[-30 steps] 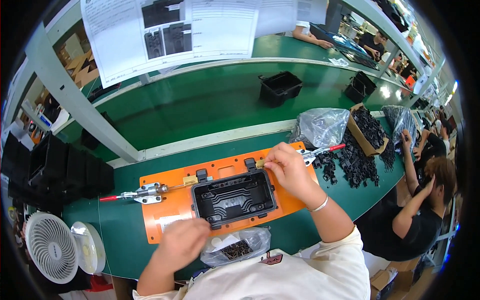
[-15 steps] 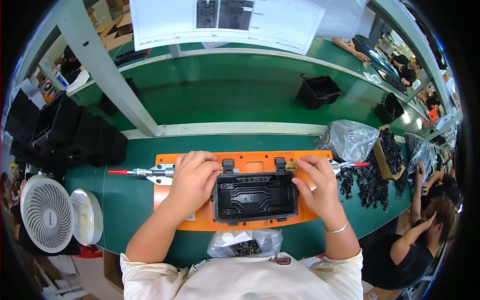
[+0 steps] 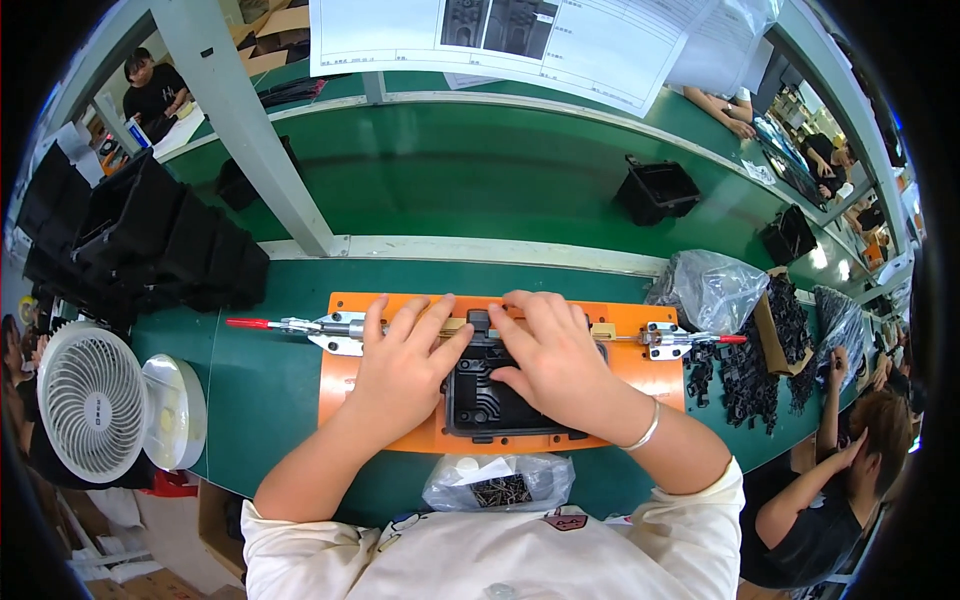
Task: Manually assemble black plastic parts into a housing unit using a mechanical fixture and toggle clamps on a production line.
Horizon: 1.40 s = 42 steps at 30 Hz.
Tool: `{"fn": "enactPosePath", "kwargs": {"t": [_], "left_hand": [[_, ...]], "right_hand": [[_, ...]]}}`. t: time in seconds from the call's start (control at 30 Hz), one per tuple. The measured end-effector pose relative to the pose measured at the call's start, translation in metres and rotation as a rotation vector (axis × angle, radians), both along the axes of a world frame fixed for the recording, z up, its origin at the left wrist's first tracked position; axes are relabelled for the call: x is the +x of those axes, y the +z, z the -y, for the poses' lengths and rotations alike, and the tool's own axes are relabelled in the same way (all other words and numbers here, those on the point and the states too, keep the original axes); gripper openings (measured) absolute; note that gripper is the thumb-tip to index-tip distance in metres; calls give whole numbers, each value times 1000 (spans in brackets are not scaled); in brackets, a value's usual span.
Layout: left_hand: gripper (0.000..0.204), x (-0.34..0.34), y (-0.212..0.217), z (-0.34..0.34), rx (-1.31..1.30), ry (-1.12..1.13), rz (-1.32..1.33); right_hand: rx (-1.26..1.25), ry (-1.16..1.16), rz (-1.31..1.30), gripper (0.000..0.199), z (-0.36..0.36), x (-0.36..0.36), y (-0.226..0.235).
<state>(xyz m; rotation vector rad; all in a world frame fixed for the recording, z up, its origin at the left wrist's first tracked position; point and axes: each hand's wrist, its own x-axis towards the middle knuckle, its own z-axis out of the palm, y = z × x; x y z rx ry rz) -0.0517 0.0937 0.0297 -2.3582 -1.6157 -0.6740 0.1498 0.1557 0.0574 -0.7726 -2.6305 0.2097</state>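
Observation:
A black plastic box [image 3: 478, 405], its open side up, lies in an orange fixture plate [image 3: 345, 395]. My left hand [image 3: 408, 365] rests at its upper left corner, fingers spread over the left toggle clamp's brass-coloured end, the thumb side beside a black hinge piece [image 3: 479, 322]. Across the box's upper right part lies my right hand [image 3: 560, 360], fingers stretched over the far rim and thumb over the inside. It hides much of the box's right half. Red-handled toggle clamps stand on both sides: the left clamp [image 3: 335, 334] and the right clamp [image 3: 665, 341].
A clear bag of screws [image 3: 500, 490] lies near my body. Small black parts [image 3: 750, 375] and a plastic bag [image 3: 710, 290] are at right. Stacked black boxes [image 3: 165, 240] and a white fan [image 3: 92, 400] stand at left. Beyond the white rail, a black bin [image 3: 657, 193] sits on green.
My right hand has moved left from the right clamp's end onto the box's far rim. My left hand has shifted slightly, its fingers now more spread. The view has turned a little.

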Motion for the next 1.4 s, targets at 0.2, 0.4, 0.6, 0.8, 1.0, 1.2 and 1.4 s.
{"fn": "enactPosePath", "kwargs": {"t": [0.2, 0.4, 0.6, 0.8, 1.0, 1.2, 1.4], "left_hand": [[38, -4, -4, 11, -42, 40, 18], [40, -22, 2, 22, -65, 71, 148], [44, -77, -13, 41, 358, 527, 1040], [45, -155, -41, 48, 282, 558, 2071], [32, -141, -4, 13, 482, 425, 2039], [30, -122, 29, -10, 543, 208, 1649], [30, -145, 19, -4, 444, 95, 1752]], "right_hand": [[194, 17, 138, 65, 0, -12, -17], [355, 28, 310, 48, 6, -20, -18], [438, 80, 461, 50, 9, -31, -9], [524, 60, 485, 51, 15, -32, -15], [530, 49, 501, 50, 17, -27, -21], [543, 88, 444, 40, 18, -24, -14], [250, 74, 272, 18, -11, -28, -6]]}}
